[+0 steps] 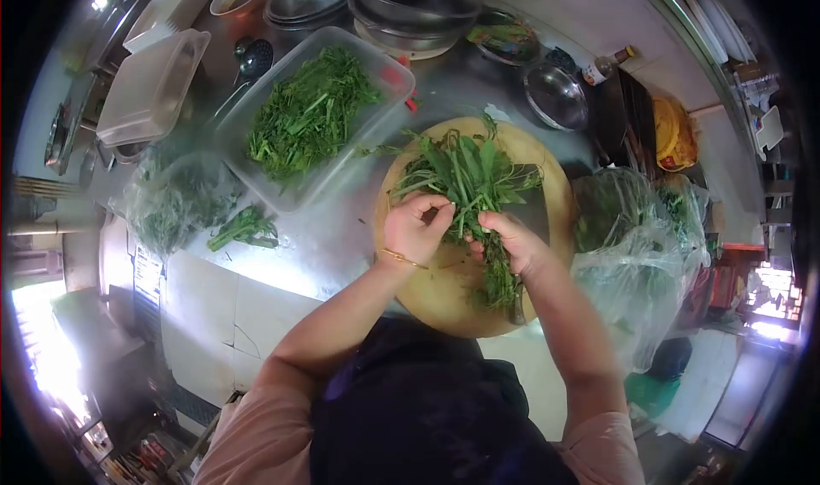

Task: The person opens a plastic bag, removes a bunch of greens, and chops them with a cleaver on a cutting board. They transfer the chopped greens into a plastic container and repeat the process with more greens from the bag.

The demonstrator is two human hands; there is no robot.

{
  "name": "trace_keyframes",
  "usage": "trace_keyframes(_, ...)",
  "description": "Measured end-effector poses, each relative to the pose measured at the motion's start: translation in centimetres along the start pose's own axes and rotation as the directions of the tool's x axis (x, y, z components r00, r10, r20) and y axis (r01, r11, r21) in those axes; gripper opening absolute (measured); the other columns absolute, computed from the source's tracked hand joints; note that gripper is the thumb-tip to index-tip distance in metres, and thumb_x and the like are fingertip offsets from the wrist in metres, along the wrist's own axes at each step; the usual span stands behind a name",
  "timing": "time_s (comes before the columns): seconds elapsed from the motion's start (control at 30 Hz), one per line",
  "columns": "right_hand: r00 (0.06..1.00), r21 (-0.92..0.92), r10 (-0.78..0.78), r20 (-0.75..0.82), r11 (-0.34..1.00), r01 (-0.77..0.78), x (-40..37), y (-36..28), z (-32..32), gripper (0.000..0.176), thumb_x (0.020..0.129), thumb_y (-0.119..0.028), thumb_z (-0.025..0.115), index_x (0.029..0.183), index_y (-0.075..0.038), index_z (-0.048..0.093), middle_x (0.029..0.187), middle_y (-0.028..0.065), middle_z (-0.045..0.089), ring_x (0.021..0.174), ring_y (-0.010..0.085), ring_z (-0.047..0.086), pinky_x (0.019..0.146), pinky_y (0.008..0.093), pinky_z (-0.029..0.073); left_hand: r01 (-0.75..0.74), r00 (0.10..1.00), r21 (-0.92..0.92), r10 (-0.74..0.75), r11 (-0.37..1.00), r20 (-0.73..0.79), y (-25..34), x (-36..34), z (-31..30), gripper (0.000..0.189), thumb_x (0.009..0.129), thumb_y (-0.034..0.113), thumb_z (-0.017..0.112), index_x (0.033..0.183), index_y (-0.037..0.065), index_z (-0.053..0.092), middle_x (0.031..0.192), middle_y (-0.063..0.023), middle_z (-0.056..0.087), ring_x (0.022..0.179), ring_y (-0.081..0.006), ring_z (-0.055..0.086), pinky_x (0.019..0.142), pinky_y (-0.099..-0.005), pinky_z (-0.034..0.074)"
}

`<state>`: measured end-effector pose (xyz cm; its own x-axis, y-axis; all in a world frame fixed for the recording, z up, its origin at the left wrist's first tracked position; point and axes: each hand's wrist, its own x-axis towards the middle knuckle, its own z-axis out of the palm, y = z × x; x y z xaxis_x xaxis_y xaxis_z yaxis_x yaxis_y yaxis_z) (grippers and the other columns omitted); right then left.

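A bunch of leafy greens (470,167) is held over a round wooden chopping board (423,295), leaves pointing away from me and the thin root ends hanging towards me. My right hand (515,241) is closed around the stems. On the left side of the bunch, my left hand (418,229) has thumb and forefinger pinched together at the leaves; the exact piece between them is hidden. A cleaver (536,201) lies on the right of the board, its broad blade partly covered by the greens and my right hand.
Left of the board stands a clear plastic tub (229,135) with cut greens inside. Loose greens (245,229) lie near a plastic bag (175,207). Another bag of greens (636,254) sits at the right. Metal bowls (555,96), stacked pans (418,11) and a bottle (605,68) stand behind.
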<state>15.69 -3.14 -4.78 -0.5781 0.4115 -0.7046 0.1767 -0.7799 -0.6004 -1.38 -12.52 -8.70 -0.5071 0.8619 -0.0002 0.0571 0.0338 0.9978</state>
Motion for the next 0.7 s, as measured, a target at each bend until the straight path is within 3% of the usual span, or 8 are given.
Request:
trace_keyframes(0.17,1.0,-0.05,0.022,-0.014,0.998,-0.023,0.1,-0.2,-1.1,0.034,0.083,-0.031,0.072,0.101,-0.003,0.063,0.086,0.0082,0.065,0.067,0.016,0.058,0.058,0.0318,0.05,0.098,0.992,-0.089,-0.104,0.991,-0.068,-1.4,-1.2,-2.5,0.002,0.087,0.003,0.068,0.088,0.002,0.069,0.08,0.0024,0.064,0.068,-0.0036,0.056,0.062,-0.0205,0.046)
trace_keyframes(0.3,0.993,-0.355,-0.113,-0.034,0.93,0.093,-0.4,-1.0,-0.7,0.034,0.083,-0.027,0.071,0.103,-0.002,0.064,0.089,0.0087,0.066,0.071,0.0191,0.061,0.063,0.033,0.051,0.008,0.986,-0.091,-0.024,0.996,-0.167,-1.9,-5.2,-8.4,0.008,0.088,0.0,0.061,0.081,0.002,0.063,0.07,0.0032,0.059,0.064,-0.0053,0.053,0.06,-0.0229,0.045)
trace_keyframes(0.4,0.969,-0.71,-0.245,0.034,0.676,0.196,-0.3,-1.1,-0.1,0.04,0.079,-0.026,0.071,0.11,-0.001,0.062,0.095,0.0134,0.069,0.081,0.0292,0.066,0.07,0.0399,0.052,0.142,0.99,0.429,-0.137,0.892,-0.043,-6.7,-11.4,-18.1,0.011,0.086,0.008,0.065,0.08,0.002,0.058,0.073,-0.002,0.059,0.066,-0.0117,0.056,0.059,-0.0281,0.046)
trace_keyframes(0.47,0.957,-0.954,-0.289,0.038,0.274,0.121,0.0,-1.1,0.6,0.046,0.076,-0.026,0.073,0.114,-0.002,0.061,0.099,0.0165,0.069,0.09,0.0349,0.067,0.075,0.0427,0.053,0.186,0.882,0.837,-0.463,0.515,0.089,-4.9,-13.9,-20.7,0.02,0.078,0.017,0.074,0.087,0.006,0.061,0.082,-0.0095,0.062,0.068,-0.025,0.061,0.062,-0.0361,0.049)
trace_keyframes(0.5,0.876,-0.995,-0.482,0.005,0.084,0.052,0.6,0.7,0.9,0.064,0.072,-0.029,0.076,0.126,-0.003,0.053,0.1,0.0183,0.068,0.097,0.0384,0.064,0.081,0.0434,0.052,0.173,0.911,0.813,-0.404,0.557,0.083,-4.7,-15.0,-20.6,0.021,0.077,0.018,0.075,0.087,0.006,0.062,0.084,-0.0094,0.064,0.071,-0.026,0.062,0.063,-0.0369,0.05)
trace_keyframes(0.57,0.861,-0.997,-0.508,-0.04,0.072,-0.003,0.8,2.4,1.0,0.075,0.072,-0.032,0.078,0.133,-0.003,0.045,0.105,0.0179,0.066,0.1,0.0376,0.063,0.083,0.0437,0.052,0.144,0.955,0.758,-0.291,0.636,0.063,-4.2,-16.8,-19.3,0.023,0.075,0.02,0.077,0.088,0.008,0.062,0.089,-0.0093,0.066,0.076,-0.0281,0.063,0.065,-0.0387,0.051)
trace_keyframes(0.63,0.835,-0.999,-0.548,-0.042,0.04,-0.024,0.6,3.7,1.3,0.085,0.072,-0.037,0.079,0.139,-0.004,0.039,0.111,0.0192,0.063,0.102,0.0378,0.062,0.084,0.0442,0.051,-0.19,0.981,0.698,0.115,0.691,0.154,-0.5,-13.9,-14.6,0.033,0.07,0.012,0.08,0.097,0.005,0.062,0.096,-0.0122,0.066,0.091,-0.0304,0.063,0.082,-0.0391,0.051)
trace_keyframes(0.7,0.796,-1.0,-0.605,-0.006,-0.009,-0.015,0.2,4.5,1.6,0.093,0.071,-0.044,0.079,0.144,-0.006,0.035,0.119,0.0223,0.06,0.105,0.0387,0.061,0.085,0.0451,0.051,-0.342,0.939,0.573,0.295,0.745,0.178,1.8,-11.1,-10.2,0.038,0.071,0.012,0.077,0.105,0.007,0.063,0.114,-0.0145,0.062,0.11,-0.0352,0.057,0.098,-0.0472,0.042)
